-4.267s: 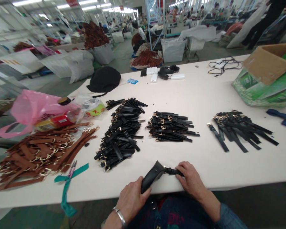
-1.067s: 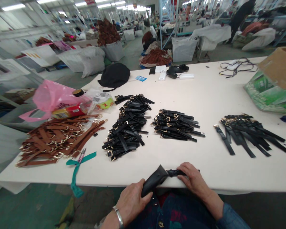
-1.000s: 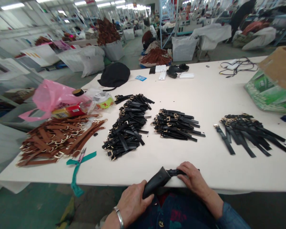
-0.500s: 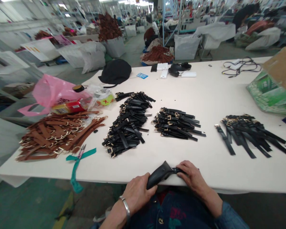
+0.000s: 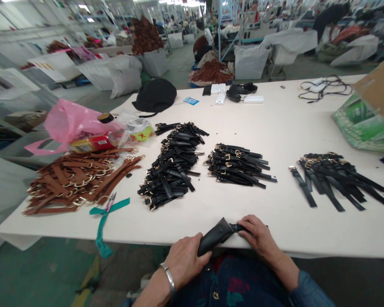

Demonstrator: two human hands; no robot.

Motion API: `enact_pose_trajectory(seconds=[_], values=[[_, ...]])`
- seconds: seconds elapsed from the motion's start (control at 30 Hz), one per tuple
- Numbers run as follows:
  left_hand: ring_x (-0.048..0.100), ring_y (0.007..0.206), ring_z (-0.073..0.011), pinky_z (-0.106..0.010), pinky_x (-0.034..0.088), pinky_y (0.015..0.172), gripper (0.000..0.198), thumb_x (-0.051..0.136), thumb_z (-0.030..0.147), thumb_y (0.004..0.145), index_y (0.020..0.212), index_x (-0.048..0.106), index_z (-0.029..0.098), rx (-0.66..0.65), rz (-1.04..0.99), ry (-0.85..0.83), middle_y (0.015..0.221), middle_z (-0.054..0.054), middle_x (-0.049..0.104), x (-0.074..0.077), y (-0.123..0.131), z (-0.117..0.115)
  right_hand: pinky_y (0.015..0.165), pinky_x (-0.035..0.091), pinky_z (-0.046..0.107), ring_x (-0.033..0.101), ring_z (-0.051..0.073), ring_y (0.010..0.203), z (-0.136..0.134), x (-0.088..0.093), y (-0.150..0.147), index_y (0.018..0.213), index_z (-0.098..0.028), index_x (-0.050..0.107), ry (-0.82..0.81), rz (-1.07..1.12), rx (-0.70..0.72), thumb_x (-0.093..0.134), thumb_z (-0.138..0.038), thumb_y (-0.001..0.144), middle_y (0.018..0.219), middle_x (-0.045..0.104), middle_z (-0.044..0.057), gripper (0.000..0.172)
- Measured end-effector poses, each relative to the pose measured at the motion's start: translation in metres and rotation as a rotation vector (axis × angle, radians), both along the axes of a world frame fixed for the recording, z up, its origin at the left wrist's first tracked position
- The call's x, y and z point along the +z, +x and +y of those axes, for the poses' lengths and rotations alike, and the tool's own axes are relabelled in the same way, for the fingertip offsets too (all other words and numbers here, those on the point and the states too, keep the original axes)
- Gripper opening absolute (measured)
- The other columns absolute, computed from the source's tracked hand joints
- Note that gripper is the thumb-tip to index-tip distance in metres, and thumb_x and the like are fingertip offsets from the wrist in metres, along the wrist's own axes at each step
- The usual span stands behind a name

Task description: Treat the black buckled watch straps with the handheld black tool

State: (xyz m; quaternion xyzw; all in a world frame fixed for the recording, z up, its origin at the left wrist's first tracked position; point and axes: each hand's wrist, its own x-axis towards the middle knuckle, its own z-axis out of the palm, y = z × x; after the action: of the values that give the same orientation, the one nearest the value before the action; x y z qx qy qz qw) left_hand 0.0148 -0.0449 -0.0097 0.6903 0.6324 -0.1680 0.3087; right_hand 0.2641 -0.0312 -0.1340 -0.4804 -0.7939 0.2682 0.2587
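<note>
My left hand point(image 5: 187, 258), with a silver bangle at the wrist, wraps round a black rounded implement point(image 5: 215, 237) that widens to a flared end; its exact kind is unclear. My right hand point(image 5: 257, 234) pinches a narrow black strap point(image 5: 234, 228), whose near end meets the flared end; whether it goes inside I cannot tell. Both hands are over the table's front edge. Ahead of them lie a bundle of black buckle straps point(image 5: 238, 167), a longer heap of similar straps point(image 5: 171, 164) to its left and another bundle point(image 5: 333, 175) to the right.
Brown straps with metal rings point(image 5: 72, 181) lie at left, beside small snips tied with green ribbon point(image 5: 110, 207). Behind are a pink plastic bag point(image 5: 67, 125) and black cap point(image 5: 155, 94). A green carton point(image 5: 368, 121) and cables point(image 5: 326, 88) are at right on the white table point(image 5: 275, 128).
The black implement has turned slightly in my left hand, its flared end tipping a little. My right hand has barely moved and keeps its pinch on the strap.
</note>
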Motion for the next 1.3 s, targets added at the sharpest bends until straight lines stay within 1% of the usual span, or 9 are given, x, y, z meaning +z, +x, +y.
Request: enact_pose_trajectory(seconds=[0.23,0.5,0.6,0.77,0.87,0.97,1.07,1.17,1.3], values=[[0.060,0.080,-0.0210,-0.028,0.041,0.066,0.033,0.041,0.046,0.075,0.094,0.054,0.023,-0.063,-0.020,0.066,0.085,-0.005,0.065,-0.005,0.012,0.004,0.075,0.047,0.037,0.054,0.021,0.087,-0.001,-0.001,0.001,0.104,-0.024,0.058,0.007,-0.011,0.007,0.050,-0.029,0.083,0.092,0.058,0.007,0.023],[0.060,0.082,-0.0193,-0.025,0.040,0.066,0.031,0.043,0.045,0.074,0.093,0.055,0.023,0.009,-0.003,-0.024,0.086,-0.005,0.066,0.004,-0.010,0.003,0.075,0.047,0.037,0.054,0.021,0.087,-0.003,0.000,-0.001,0.103,-0.024,0.058,0.034,0.023,-0.029,0.052,-0.028,0.081,0.093,0.058,0.007,0.023],[0.060,0.082,-0.0191,-0.025,0.039,0.066,0.030,0.042,0.044,0.075,0.093,0.055,0.023,0.036,0.005,-0.028,0.086,-0.005,0.066,0.004,-0.015,0.000,0.077,0.046,0.039,0.053,0.023,0.089,-0.008,0.001,-0.004,0.103,-0.023,0.057,0.048,0.034,-0.057,0.052,-0.026,0.080,0.095,0.057,0.008,0.024],[0.060,0.081,-0.0187,-0.025,0.039,0.066,0.030,0.042,0.044,0.075,0.092,0.055,0.023,0.051,-0.010,-0.019,0.085,-0.004,0.066,-0.002,-0.014,-0.005,0.082,0.041,0.046,0.049,0.027,0.097,-0.014,0.004,-0.014,0.115,-0.021,0.051,0.123,-0.017,-0.091,0.056,-0.026,0.076,0.105,0.053,0.011,0.040],[0.060,0.080,-0.0189,-0.026,0.039,0.066,0.032,0.041,0.046,0.075,0.093,0.054,0.023,0.035,-0.005,-0.005,0.084,-0.005,0.066,-0.004,-0.013,-0.006,0.080,0.042,0.046,0.050,0.026,0.095,-0.011,0.003,-0.021,0.113,-0.022,0.052,0.123,-0.008,-0.049,0.054,-0.023,0.078,0.103,0.055,0.010,0.035],[0.060,0.080,-0.0195,-0.026,0.039,0.066,0.033,0.041,0.047,0.075,0.094,0.054,0.023,0.015,0.007,0.016,0.085,-0.005,0.065,-0.004,-0.011,-0.006,0.079,0.045,0.043,0.051,0.024,0.092,-0.007,0.001,-0.021,0.109,-0.023,0.054,0.076,0.055,-0.004,0.052,-0.020,0.079,0.099,0.055,0.009,0.030],[0.060,0.079,-0.0201,-0.027,0.040,0.066,0.034,0.040,0.048,0.075,0.095,0.053,0.023,-0.023,0.000,0.047,0.083,-0.005,0.065,-0.006,-0.005,-0.006,0.082,0.046,0.042,0.051,0.023,0.095,-0.004,0.000,-0.016,0.114,-0.023,0.051,0.037,0.112,0.031,0.051,-0.018,0.079,0.102,0.055,0.010,0.036],[0.060,0.077,-0.0211,-0.028,0.040,0.064,0.034,0.039,0.048,0.075,0.094,0.053,0.023,-0.063,-0.019,0.082,0.080,-0.005,0.065,-0.012,0.004,-0.006,0.085,0.045,0.043,0.050,0.024,0.100,-0.003,-0.001,-0.009,0.122,-0.022,0.045,0.005,0.142,0.063,0.050,-0.018,0.079,0.108,0.053,0.011,0.044],[0.060,0.076,-0.0208,-0.028,0.040,0.064,0.035,0.040,0.050,0.074,0.092,0.054,0.023,-0.026,-0.036,0.114,0.080,-0.005,0.065,-0.021,0.009,-0.002,0.089,0.044,0.043,0.048,0.024,0.107,-0.004,-0.007,-0.005,0.121,-0.021,0.045,0.010,0.135,0.028,0.050,-0.019,0.078,0.115,0.050,0.012,0.043]])
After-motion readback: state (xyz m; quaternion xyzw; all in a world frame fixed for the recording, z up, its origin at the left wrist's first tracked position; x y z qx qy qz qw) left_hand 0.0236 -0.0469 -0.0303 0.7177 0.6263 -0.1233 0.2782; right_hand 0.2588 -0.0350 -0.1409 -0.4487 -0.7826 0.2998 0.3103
